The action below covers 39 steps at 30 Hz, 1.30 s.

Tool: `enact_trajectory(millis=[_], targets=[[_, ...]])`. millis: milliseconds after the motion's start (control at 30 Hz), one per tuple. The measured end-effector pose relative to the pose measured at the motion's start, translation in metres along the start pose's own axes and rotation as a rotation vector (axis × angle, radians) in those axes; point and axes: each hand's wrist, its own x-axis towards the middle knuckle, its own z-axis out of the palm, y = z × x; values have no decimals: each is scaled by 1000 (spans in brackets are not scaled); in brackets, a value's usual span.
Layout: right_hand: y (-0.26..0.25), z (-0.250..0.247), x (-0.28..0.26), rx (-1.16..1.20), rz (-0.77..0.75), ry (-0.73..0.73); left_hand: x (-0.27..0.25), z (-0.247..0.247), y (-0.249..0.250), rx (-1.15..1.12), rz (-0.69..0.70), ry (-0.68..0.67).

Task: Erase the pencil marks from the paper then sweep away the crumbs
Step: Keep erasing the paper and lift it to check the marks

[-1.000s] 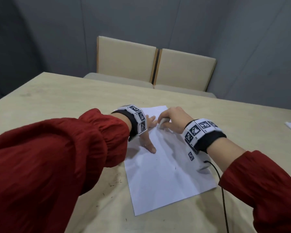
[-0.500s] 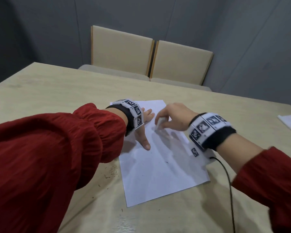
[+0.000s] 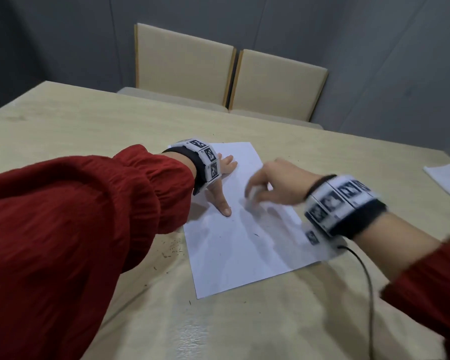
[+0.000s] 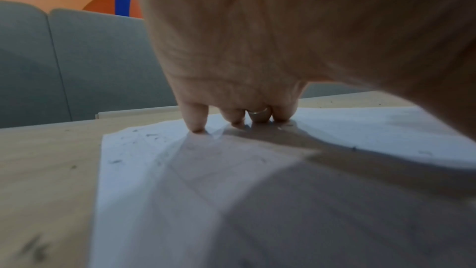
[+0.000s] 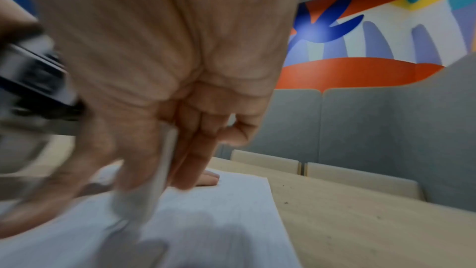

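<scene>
**Paper under erasure: the rubbing hand shifts toward the near right**

Paper (image 3: 244, 245), a thin white sheet with sharp corners, lies flat on the pale wood-grain worktop (image 3: 89, 120), partly under both hands. Compared with half a second ago, the right hand (image 3: 278, 183) has travelled from beside the left fingertips toward the person's right, and it is now motion-blurred. This suggests an active rubbing stroke, so erasing appears to be still under way and sweeping not yet begun. The right hand's thumb and fingers pinch a small white eraser (image 5: 144, 193), its tip against the sheet; its exact shape is blurred. The left hand (image 3: 220, 185) has kept its place at the sheet's far left, fingers spread and straight, fingertips (image 4: 197, 127) pressing the paper down; a thin ring (image 4: 259, 111) shows on one finger. Faint grey smudges remain on the paper near the left fingertips. Dark, thread-like crumbs (image 3: 173, 249) lie scattered on the worktop just outside the sheet's left edge, below the left forearm, with a few specks on the sheet between the hands. Both sleeves are red ribbed knit.
</scene>
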Motion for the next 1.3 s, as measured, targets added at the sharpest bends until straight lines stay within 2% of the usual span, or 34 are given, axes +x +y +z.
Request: enact_trajectory(millis=[67,100,200,400,500,567,633,733,833,900,1000,1133,1300], targets=[[2,1,34,16,53,137,-1,0,-2,-57,25,7],[1,3,48,11,83,156,-3,0,-3,-91,35,6],[0,9,59,-14,103,91,-6,-2,-2,-131,33,-2],[-1,14,-21,-14,72,-55,-5,-1,3,-8,-19,-2],[-1,19,-64,-109,74,-108,-3,-1,-1,-17,-13,-12],[0,16,-74,-185,67,-130,-1,0,-3,-23,-17,-30],[1,10,-58,-212,47,-32,-1,-1,-3,-24,-22,-36],[7,3,-7,-140,120,196,-3,-2,1,-9,-24,-32],[10,7,29,-89,155,167,-6,-2,3,-30,-33,-26],[13,11,31,-60,152,137,-6,-2,3,-49,-37,-37],[17,17,3,-26,130,94,-6,-2,3,-60,-47,-50],[20,32,-60,25,62,71,-7,-4,4,-49,-53,-56],[20,41,-117,28,121,-10,-7,-7,4,-21,-58,-68]])
